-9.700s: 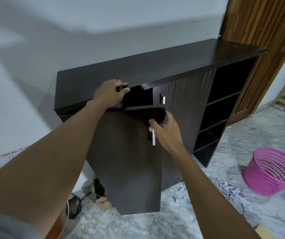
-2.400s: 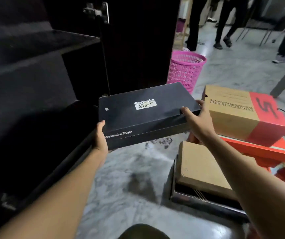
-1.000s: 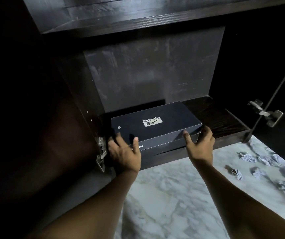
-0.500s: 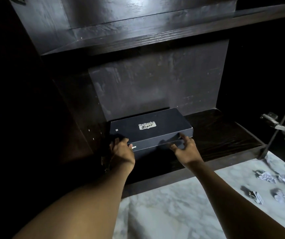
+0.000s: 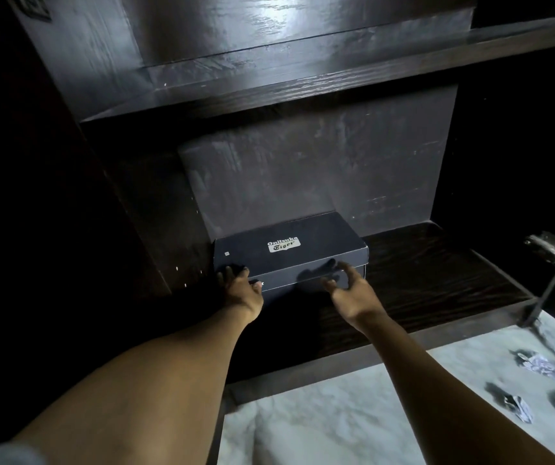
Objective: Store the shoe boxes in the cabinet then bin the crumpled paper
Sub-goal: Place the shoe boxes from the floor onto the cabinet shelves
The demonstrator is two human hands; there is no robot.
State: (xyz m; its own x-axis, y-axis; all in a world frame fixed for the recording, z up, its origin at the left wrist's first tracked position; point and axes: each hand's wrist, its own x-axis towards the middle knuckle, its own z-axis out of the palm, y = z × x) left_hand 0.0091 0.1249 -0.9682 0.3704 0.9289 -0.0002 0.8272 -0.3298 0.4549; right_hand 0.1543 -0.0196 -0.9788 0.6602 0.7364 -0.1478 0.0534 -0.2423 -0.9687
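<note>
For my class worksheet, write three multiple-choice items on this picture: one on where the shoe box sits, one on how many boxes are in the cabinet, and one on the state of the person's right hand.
1. Where is the dark navy cardboard shoe box?
A. on the upper shelf
B. at the left end of the bottom shelf of the dark wooden cabinet
C. on the marble floor

2. How many boxes show in the cabinet?
A. one
B. two
C. four

3. How is the person's right hand?
A. gripping the lid
B. holding crumpled paper
C. open, holding nothing

Answers:
1 B, the box lies beside the left wall on the lowest board.
2 A, only this box shows there.
3 C, its fingers are loosely spread and grasp nothing.
</note>
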